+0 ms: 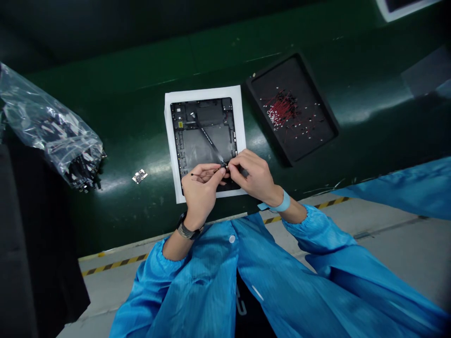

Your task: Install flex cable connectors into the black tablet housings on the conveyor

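Note:
A black tablet frame [204, 134] lies on a white sheet [240, 112] on the green belt. Both hands meet over its near edge. My left hand [200, 188] is closed, pinching a thin black wire whose free end sticks out to the left. My right hand [252, 176] is closed in a pinch on the other end of the same small wire, fingertips touching those of the left hand. A watch sits on my left wrist and a blue strap on my right wrist.
A black tray [327, 119] with several red and white wires stands right of the sheet. A clear bag of dark parts [52, 131] lies at the left. A small white part [140, 176] rests on the belt [141, 117].

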The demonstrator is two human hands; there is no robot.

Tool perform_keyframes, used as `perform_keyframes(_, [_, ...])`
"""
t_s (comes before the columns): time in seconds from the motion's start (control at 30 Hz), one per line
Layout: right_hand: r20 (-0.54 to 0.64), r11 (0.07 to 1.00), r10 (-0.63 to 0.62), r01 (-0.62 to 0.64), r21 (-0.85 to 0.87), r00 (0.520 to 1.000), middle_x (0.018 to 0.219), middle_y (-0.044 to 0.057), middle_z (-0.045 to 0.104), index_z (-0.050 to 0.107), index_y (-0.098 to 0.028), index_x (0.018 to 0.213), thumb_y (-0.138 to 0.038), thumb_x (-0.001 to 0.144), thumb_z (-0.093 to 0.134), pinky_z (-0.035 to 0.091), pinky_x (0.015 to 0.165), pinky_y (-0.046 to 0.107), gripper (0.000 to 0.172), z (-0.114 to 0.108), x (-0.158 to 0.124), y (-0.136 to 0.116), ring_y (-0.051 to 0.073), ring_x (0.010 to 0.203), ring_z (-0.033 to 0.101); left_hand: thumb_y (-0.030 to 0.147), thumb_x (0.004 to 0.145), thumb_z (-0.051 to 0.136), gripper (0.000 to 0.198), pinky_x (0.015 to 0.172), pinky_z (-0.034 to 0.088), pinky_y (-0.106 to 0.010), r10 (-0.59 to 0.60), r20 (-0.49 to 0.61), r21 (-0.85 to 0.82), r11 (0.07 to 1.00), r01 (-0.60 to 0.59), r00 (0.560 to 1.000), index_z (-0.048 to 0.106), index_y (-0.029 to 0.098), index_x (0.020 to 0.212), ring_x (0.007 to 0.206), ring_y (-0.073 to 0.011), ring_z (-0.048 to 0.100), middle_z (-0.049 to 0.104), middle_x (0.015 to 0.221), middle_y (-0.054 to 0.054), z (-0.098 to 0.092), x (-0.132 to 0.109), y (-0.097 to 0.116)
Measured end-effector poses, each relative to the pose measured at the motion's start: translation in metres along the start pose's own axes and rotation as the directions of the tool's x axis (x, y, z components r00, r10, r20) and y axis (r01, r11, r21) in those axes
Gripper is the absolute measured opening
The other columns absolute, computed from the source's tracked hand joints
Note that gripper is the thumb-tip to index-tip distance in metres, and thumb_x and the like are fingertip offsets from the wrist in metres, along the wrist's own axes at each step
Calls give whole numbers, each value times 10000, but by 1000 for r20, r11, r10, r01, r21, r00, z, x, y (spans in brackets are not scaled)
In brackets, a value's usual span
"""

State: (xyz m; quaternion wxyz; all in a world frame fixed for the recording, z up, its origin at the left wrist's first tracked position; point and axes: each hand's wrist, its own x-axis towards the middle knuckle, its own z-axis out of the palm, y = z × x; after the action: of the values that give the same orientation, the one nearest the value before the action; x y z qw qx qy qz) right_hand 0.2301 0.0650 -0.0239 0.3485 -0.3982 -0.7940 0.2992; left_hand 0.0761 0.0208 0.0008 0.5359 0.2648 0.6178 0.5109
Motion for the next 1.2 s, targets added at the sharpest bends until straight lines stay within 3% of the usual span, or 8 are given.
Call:
perform_keyframes(0.17, [-24,1000,10,-10,-13,1000,729,38,578,551,-221,837,-167,982,515,436,681,363,159,2,0,-2,195,732,520,223,751,847,181,611,619,-249,7,-17,12,1000,-6,1000,744,136,871,636,-152,727,767,769,-52,0,0,0])
perform_keyframes(0.5, [22,989,-97,99,-111,995,782,65,613,568,-197,885,-138,994,502,451,707,360,141,1,-2,1,203,765,522,210,757,832,164,626,622,-241,31,-42,23,999,-30,999,736,121,857,686,-174,754,765,746,-55,3,-2,-1])
perform_keyframes(0.67, [141,994,-87,76,81,986,803,57,609,594,-194,945,-171,1009,512,465,730,350,107,-15,3,4,196,787,547,210,748,839,180,608,625,-252,-33,81,-7,999,33,996,737,112,860,684,-193,761,761,725,-68,-4,3,4])
perform_keyframes(0.9, [349,956,7,-109,273,937,786,27,621,614,-178,848,-169,987,565,436,704,290,148,-35,15,3,151,752,551,209,731,854,199,589,621,-243,-101,220,3,995,103,970,735,109,855,669,-196,761,760,711,-72,-11,9,7])
perform_keyframes(1.2, [160,996,28,-40,74,987,746,21,590,592,-176,826,-127,944,574,433,685,283,129,-22,5,-8,152,727,554,197,755,828,171,612,633,-255,-34,108,34,999,31,994,736,113,872,708,-208,773,761,727,-66,-7,2,3])
